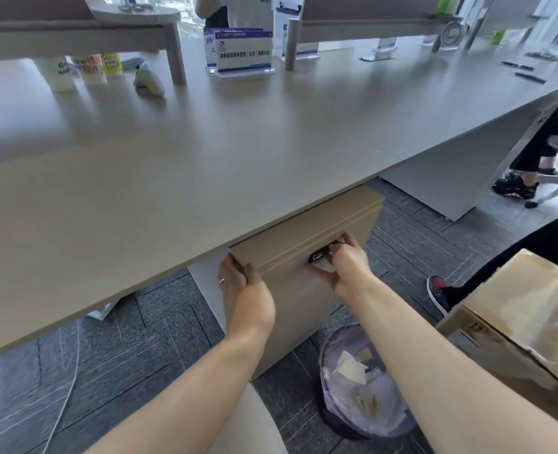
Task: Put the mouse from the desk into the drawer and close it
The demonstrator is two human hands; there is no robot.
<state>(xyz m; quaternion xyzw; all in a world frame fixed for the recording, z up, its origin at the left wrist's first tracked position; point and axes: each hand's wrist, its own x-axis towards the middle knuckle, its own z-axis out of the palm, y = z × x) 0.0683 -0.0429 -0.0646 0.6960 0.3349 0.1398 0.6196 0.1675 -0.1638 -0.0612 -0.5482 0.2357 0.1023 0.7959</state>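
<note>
A white and yellow mouse (149, 80) lies on the grey desk (238, 142) at the far left, well away from both hands. Below the desk's front edge stands a beige drawer unit (304, 231) with its top drawer shut or nearly shut. My left hand (243, 290) grips the left corner of the drawer front. My right hand (343, 265) pinches a small metal key or lock (318, 257) on the drawer front.
Paper cups (74, 72) and a sign holder (243, 52) stand at the desk's back. A lined waste bin (363, 381) sits on the carpet right of the drawer unit. A cardboard box (516, 322) is at the right. Another person's legs and a chair are farther right.
</note>
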